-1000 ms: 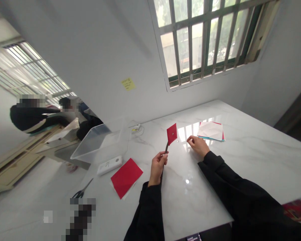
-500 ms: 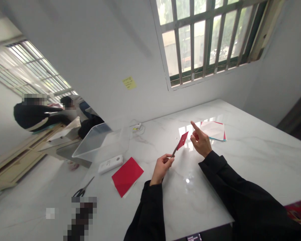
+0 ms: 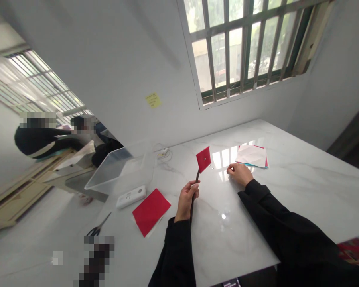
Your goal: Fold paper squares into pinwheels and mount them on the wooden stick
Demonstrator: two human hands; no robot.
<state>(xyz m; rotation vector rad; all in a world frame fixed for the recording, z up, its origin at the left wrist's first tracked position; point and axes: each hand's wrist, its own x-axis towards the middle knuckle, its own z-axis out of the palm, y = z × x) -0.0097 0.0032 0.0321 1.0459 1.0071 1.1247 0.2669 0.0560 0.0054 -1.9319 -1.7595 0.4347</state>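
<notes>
My left hand [image 3: 188,200] is closed around a thin dark stick [image 3: 197,176]. At the stick's top end is a small red square [image 3: 204,158] with a tiny shiny dot near its middle, tilted above the tabletop. A couple of tiny shiny pieces [image 3: 212,168] lie just right of the square. My right hand [image 3: 241,174] is low over the table to the right, fingers curled and pressed together at the tips; whatever they hold, if anything, is too small to make out. Behind it lies a stack of paper sheets [image 3: 253,155], white on top.
On the white marbled table [image 3: 227,247], a red sheet [image 3: 151,212], a white device [image 3: 132,197], scissors [image 3: 98,226] and a clear plastic bin [image 3: 107,169] are to the left. Other people sit at the far left. A barred window [image 3: 242,52] is above.
My left hand has turned the red square to face me and moved it left. My right hand has lowered toward the table, and its raised index finger has curled in.
</notes>
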